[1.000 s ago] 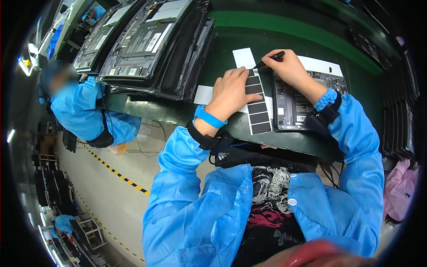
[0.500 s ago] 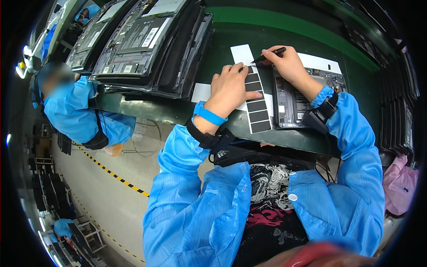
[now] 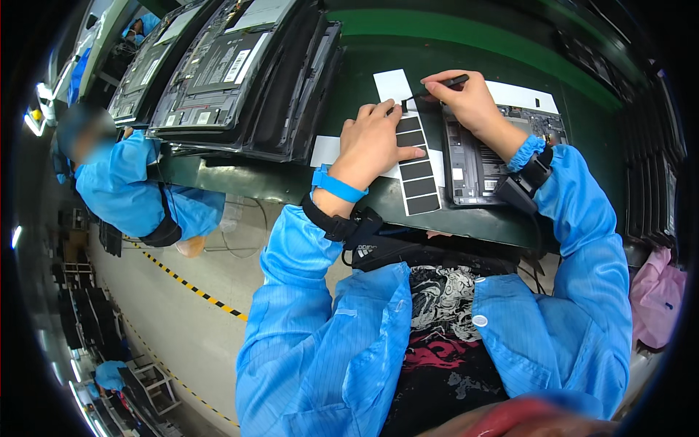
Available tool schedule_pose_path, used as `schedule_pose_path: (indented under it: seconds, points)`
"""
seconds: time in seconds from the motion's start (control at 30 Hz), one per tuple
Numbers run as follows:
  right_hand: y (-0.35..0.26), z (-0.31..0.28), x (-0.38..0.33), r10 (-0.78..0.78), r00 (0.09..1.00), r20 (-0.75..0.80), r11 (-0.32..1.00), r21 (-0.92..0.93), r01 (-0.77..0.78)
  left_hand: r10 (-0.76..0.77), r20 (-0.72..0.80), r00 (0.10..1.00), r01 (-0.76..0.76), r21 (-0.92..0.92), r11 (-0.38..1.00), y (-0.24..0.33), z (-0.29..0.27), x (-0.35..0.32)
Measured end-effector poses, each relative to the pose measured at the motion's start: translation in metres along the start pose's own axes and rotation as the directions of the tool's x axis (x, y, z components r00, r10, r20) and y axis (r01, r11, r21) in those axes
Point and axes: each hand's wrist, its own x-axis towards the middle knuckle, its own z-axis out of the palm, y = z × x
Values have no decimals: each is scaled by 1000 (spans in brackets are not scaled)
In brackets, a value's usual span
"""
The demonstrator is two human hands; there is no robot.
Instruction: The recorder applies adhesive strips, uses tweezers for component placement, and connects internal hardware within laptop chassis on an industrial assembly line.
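Fingers of our right hand (image 3: 472,102) grasped the black pen-like tool (image 3: 457,81); our left hand (image 3: 366,143) rested palm down, its fingers unclenched. Our right forearm (image 3: 507,143) hid part of the opened laptop (image 3: 470,178). To its left, our left hand covered one edge of the label sheet (image 3: 418,170). Beside the fingertips, one dark bit (image 3: 391,111) was unclear.

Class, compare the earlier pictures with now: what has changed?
The tip of the black pen-shaped tool in the right hand has shifted slightly left; the far end of the label strip now shows more white. Unchanged: the left hand holds down the strip; the opened laptop lies alongside.
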Motion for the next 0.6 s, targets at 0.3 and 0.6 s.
schedule_pose_path:
  seconds: [0.3,0.6]
  points:
    - [-42,-100,-42,209,976,-58,975,89,-204,139,-100,985,-147,-78,986,14,-11,6]
    - [-15,-129,-65,342,940,9,917,214,-336,641,-4,768,-604,-341,721,64,-7,18]
